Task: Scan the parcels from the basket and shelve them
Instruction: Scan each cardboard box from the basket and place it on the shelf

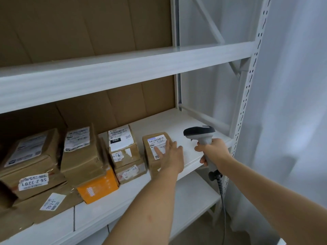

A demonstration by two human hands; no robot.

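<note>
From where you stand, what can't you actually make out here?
All in the head view:
- Basket: not in frame.
- Label print on the small parcel: too small, and partly covered by the left hand.
- Scanner trigger: hidden by the right hand gripping it.
- Leftmost boxes: blurred, cut off by the left edge.
- Scanner cable: its end runs out of sight.

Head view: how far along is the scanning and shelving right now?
Done: several taped brown cardboard parcels with white labels already sit along the white metal shelf. In hand: the left hand lies flat on the small brown labelled box at the row's right end, while the right hand grips the grey corded barcode scanner beside it. Left: unknown, since the basket is out of view.
</note>
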